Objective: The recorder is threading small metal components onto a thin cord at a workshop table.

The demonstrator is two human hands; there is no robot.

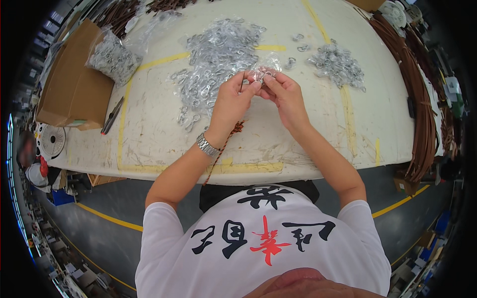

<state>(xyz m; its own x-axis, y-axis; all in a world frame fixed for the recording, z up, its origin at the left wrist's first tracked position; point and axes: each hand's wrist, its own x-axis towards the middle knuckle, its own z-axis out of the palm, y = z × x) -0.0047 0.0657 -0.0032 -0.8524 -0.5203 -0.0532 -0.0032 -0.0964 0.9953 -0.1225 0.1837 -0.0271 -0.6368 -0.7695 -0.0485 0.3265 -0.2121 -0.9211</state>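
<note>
Over the table, my left hand [232, 97] and my right hand [288, 96] meet with fingertips pinched together. Between them is a small clear plastic bag [271, 62] with a shiny metal clasp [267, 76] at the fingertips. A thin dark stick-like item [242, 81] shows by my left fingers; its kind is unclear. Left of and beyond my hands spreads a large heap of metal clasps in clear bags [218, 52]. A smaller heap of bagged clasps [340, 64] lies to the right, with a few single bagged clasps [291, 63] in between.
At the left stand a cardboard box [82, 82] and a full plastic bag [117, 58] against it. A utility knife [113, 115] lies nearby. Brown straps [420, 94] hang along the right edge. A twisted brown cord [223, 145] crosses the table's front edge [258, 178].
</note>
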